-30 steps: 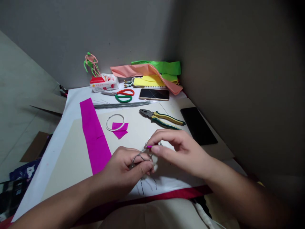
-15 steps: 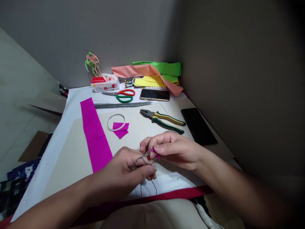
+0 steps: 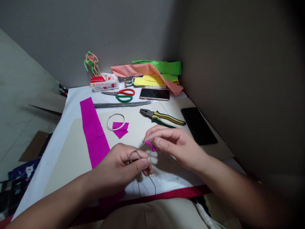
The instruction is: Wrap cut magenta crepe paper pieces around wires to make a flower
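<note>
My left hand (image 3: 130,162) is closed around a twisted wire frame (image 3: 135,153), which has loops above the fingers and two thin wire ends hanging below. A narrow magenta paper strip (image 3: 150,146) curls around the upper right part of the wire. My right hand (image 3: 175,144) has its thumb and fingertips at this strip, the fingers rather straight; the exact contact is partly hidden. To the left lies a long magenta paper band (image 3: 94,130), passing under my left forearm. Beyond my hands, a small magenta scrap (image 3: 121,131) sits partly beneath a silvery wire ring (image 3: 115,122).
Pliers (image 3: 162,117) lie just beyond my right hand, beside a black flat panel (image 3: 199,125). Farther back are a wire bundle (image 3: 121,105), scissors (image 3: 121,94), a phone (image 3: 154,94), coloured paper (image 3: 147,70) and a tissue pack (image 3: 104,82) by a green-and-pink figure (image 3: 91,62).
Both hands have shifted slightly left with the wire frame. My right fingers have straightened and loosened from a tight pinch, and more of the magenta strip on the wire shows.
</note>
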The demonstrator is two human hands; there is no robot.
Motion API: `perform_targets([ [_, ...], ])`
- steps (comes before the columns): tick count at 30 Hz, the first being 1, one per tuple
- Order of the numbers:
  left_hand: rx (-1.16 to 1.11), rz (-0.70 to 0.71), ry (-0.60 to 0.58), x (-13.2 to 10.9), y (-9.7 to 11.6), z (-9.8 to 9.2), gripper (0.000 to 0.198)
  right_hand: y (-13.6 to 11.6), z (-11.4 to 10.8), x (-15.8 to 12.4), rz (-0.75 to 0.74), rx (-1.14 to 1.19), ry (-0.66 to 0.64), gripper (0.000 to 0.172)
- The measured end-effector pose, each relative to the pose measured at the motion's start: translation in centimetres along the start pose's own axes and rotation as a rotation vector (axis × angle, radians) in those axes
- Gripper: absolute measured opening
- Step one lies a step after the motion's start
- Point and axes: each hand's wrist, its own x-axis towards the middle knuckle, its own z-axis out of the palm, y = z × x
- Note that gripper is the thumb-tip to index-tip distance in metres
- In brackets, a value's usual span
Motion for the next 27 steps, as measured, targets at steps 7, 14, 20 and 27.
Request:
perform_targets([
  [7, -0.222, -0.010, -0.024, -0.4, 0.2, -0.5, 0.027, 0.3, -0.6, 0.1, 0.039, 0.187, -0.100, 0.009],
  [14, -0.253, -0.034, -0.021, -0.3, -0.1, -0.3, 0.026, 0.1, 0.0, 0.0, -0.064, 0.062, -0.017, 0.005],
  [20, -0.151, -0.015, 0.011, -0.1, -0.2, -0.1, 0.026, 0.0, 0.5, -0.4, -0.137, -0.062, 0.019, 0.004],
  [27, 0.044, 0.129, 0.158, 0.2, -0.3, 0.5, 0.023, -0.1, 0.9, -0.7, -0.206, -0.252, 0.123, 0.007],
])
